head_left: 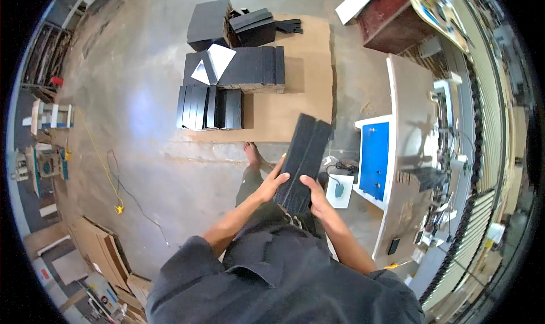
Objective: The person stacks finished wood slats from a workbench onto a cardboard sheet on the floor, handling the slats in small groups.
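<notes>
Both my hands are closed on a bundle of long black boards (304, 151), held tilted in front of my body. A lengthwise seam runs down its upper face. My left hand (273, 185) grips the left edge, thumb on top. On the right edge sits my right hand (316, 194), its thumb also on top; the fingers underneath are hidden. Beyond the bundle, stacks of similar black boards (238, 63) lie on a brown cardboard sheet (306, 102). A white paper sheet (223, 60) with a black strip across it rests on the middle stack.
A workbench (403, 125) runs along the right, with a white-framed blue panel (374, 159) beside it. A white board with a green item (339, 191) is on the floor nearby. Cables (116, 185) cross the concrete at left. Cardboard sheets (99, 250) lean at lower left.
</notes>
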Motion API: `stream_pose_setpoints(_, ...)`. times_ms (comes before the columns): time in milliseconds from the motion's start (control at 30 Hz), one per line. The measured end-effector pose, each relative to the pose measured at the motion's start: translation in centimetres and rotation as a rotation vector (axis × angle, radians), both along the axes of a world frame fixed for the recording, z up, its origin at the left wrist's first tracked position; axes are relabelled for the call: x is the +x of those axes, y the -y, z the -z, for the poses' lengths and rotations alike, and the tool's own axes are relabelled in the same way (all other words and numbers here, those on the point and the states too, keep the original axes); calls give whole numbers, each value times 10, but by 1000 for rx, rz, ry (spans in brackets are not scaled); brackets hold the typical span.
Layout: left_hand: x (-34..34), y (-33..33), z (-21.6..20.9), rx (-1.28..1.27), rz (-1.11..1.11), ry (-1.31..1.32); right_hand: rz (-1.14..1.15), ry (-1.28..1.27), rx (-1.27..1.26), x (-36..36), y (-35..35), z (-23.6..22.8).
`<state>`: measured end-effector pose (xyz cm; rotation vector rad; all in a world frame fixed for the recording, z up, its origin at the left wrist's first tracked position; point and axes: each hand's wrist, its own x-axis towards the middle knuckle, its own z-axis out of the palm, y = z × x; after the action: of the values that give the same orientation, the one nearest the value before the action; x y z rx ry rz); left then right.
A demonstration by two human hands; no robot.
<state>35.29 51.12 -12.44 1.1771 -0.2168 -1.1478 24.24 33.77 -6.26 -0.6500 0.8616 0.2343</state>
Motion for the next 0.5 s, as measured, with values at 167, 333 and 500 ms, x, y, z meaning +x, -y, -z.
stream_pose_setpoints(167,62,-72,112,-100,-343,-201,-249,-50,-120,125,-58,105)
stream_pose_setpoints(333,118,-148,262,91,-537,-366,-495,-25,-226,247,-111,232)
stream_pose_setpoints(500,210,-168,402,214,-636,-205,-604,78,-220,352,-130,386)
